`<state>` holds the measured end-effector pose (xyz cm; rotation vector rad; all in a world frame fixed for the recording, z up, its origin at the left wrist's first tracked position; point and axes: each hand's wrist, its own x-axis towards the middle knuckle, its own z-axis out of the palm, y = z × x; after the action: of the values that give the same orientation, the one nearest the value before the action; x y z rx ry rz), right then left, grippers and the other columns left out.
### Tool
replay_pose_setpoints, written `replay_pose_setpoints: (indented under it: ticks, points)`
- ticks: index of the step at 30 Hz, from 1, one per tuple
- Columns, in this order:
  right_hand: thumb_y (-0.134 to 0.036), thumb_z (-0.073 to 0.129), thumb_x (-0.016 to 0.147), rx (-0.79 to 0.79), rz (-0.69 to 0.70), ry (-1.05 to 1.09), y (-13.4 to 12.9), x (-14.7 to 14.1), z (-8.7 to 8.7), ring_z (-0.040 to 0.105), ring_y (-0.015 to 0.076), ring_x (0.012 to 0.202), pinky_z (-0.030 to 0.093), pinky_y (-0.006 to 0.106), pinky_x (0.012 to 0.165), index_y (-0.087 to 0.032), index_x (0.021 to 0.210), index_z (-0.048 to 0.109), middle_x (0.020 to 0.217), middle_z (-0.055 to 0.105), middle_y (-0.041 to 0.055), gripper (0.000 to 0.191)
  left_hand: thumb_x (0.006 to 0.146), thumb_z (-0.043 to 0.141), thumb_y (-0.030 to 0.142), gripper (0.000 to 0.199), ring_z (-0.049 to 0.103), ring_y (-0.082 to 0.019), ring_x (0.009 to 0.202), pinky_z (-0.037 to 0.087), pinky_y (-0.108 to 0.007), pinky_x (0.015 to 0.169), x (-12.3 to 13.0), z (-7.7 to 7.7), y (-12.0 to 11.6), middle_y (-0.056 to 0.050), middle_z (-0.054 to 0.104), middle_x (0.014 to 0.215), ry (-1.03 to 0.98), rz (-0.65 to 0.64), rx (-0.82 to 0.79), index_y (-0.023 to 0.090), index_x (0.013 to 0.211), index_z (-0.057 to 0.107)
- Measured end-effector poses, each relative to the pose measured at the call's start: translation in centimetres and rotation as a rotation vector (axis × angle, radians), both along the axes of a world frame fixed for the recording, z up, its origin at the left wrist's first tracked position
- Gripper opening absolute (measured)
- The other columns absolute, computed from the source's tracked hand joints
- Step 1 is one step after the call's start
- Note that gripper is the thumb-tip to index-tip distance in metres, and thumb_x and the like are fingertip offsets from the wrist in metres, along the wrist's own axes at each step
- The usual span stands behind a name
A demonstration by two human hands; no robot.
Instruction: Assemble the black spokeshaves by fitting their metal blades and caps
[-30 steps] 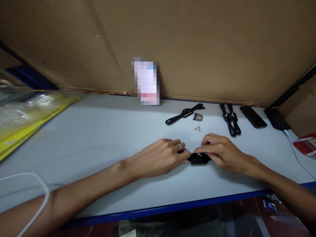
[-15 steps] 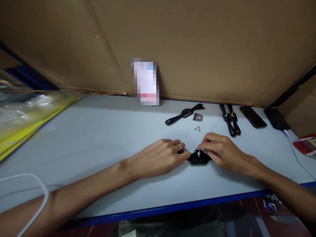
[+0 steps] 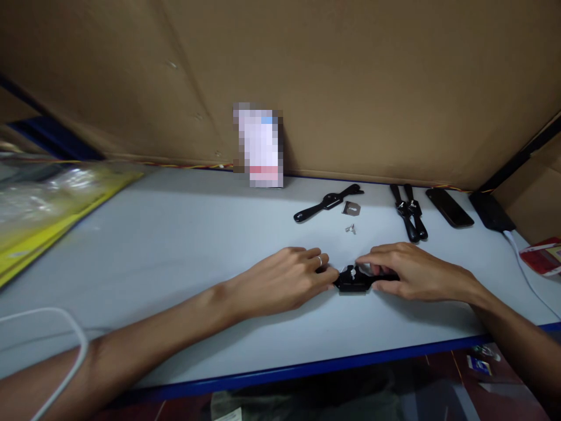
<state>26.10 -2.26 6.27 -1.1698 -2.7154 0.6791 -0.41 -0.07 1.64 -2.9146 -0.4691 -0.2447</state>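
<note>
A black spokeshave (image 3: 354, 283) lies on the table near its front edge, with a small silver wing screw (image 3: 353, 272) at its middle. My left hand (image 3: 302, 278), a ring on one finger, is closed on the left handle, which it mostly hides. My right hand (image 3: 405, 272) straddles the right handle, thumb in front and fingers behind, the index fingertip close to the screw. Beyond lie another spokeshave body (image 3: 331, 202), a flat metal blade (image 3: 351, 209) with a slot, and a loose silver screw (image 3: 350, 229).
Two black spokeshaves (image 3: 410, 216) lie side by side at the back right, beside a dark phone (image 3: 450, 207) and a black device (image 3: 491, 211) with a white cable. Clear plastic and a yellow sheet (image 3: 56, 225) lie left. A blurred upright item (image 3: 263, 146) leans against the cardboard wall.
My right hand has drawn back to the right from the screw, its fingers spreading and uncovering more of the right handle. My left hand and the spokeshave have stayed in place.
</note>
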Motion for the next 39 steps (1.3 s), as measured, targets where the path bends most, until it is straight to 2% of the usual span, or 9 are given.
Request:
replay_pose_setpoints:
  ticks: [4, 16, 22, 25, 29, 35, 39]
  points:
    - [-0.014, 0.061, 0.087, -0.089, 0.03, -0.074, 0.04, -0.26, 0.08, 0.063, 0.0196, 0.093, 0.043, 0.031, 0.08, -0.022, 0.104, 0.066, 0.107, 0.069, 0.0035, 0.019, 0.101, 0.051, 0.026, 0.012, 0.054, -0.016, 0.066, 0.034, -0.031, 0.055, -0.02, -0.05, 0.0, -0.002, 0.061, 0.078, 0.007, 0.006, 0.0, 0.019, 0.092, 0.056]
    - [-0.013, 0.061, 0.088, -0.072, 0.044, -0.038, -0.02, -0.15, -0.15, 0.062, 0.0175, 0.089, 0.042, 0.029, 0.077, -0.021, 0.1, 0.066, 0.1, 0.068, 0.0022, 0.015, 0.1, 0.054, 0.027, 0.011, 0.056, -0.017, 0.067, 0.035, -0.032, 0.055, -0.14, -0.02, 0.01, -0.002, 0.061, 0.079, 0.035, 0.02, -0.007, 0.019, 0.092, 0.055]
    - [-0.013, 0.062, 0.088, -0.078, 0.047, -0.036, -0.01, -0.24, -0.11, 0.062, 0.0166, 0.087, 0.041, 0.028, 0.076, -0.02, 0.097, 0.065, 0.098, 0.068, 0.0017, 0.012, 0.102, 0.049, 0.028, 0.015, 0.057, -0.018, 0.068, 0.037, -0.032, 0.056, 0.06, 0.0, -0.01, -0.002, 0.062, 0.079, 0.051, 0.033, -0.027, 0.019, 0.092, 0.055]
    - [-0.012, 0.061, 0.088, -0.07, 0.046, -0.035, -0.03, -0.31, -0.18, 0.062, 0.0169, 0.089, 0.042, 0.028, 0.078, -0.021, 0.098, 0.065, 0.101, 0.069, 0.0017, 0.013, 0.103, 0.046, 0.032, 0.019, 0.059, -0.018, 0.066, 0.04, -0.032, 0.057, 0.2, 0.13, -0.14, -0.002, 0.063, 0.081, 0.045, 0.1, -0.104, 0.016, 0.106, 0.057]
    - [-0.012, 0.059, 0.089, -0.049, 0.051, -0.042, -0.03, -0.29, -0.37, 0.062, 0.0176, 0.09, 0.042, 0.029, 0.08, -0.021, 0.098, 0.064, 0.103, 0.069, 0.0027, 0.014, 0.104, 0.04, 0.031, 0.036, 0.064, -0.019, 0.073, 0.045, -0.033, 0.062, 0.22, 0.37, -0.12, -0.004, 0.066, 0.089, 0.052, 0.119, -0.194, 0.016, 0.136, 0.046]
    - [-0.013, 0.059, 0.09, -0.034, 0.057, -0.044, 0.02, -0.16, -0.61, 0.062, 0.0179, 0.09, 0.042, 0.029, 0.08, -0.022, 0.099, 0.064, 0.103, 0.068, 0.0033, 0.014, 0.105, 0.036, 0.032, 0.039, 0.064, -0.018, 0.073, 0.046, -0.032, 0.064, 0.08, 0.33, 0.2, -0.005, 0.066, 0.09, 0.042, 0.09, -0.24, 0.02, 0.141, 0.046]
    - [-0.012, 0.059, 0.089, -0.037, 0.062, -0.047, -0.03, -0.25, -0.52, 0.062, 0.0174, 0.089, 0.042, 0.029, 0.079, -0.021, 0.098, 0.064, 0.103, 0.068, 0.0034, 0.013, 0.105, 0.037, 0.031, 0.037, 0.063, -0.019, 0.073, 0.046, -0.032, 0.063, 0.11, 0.47, 0.21, -0.005, 0.066, 0.089, 0.042, 0.098, -0.276, 0.02, 0.138, 0.05]
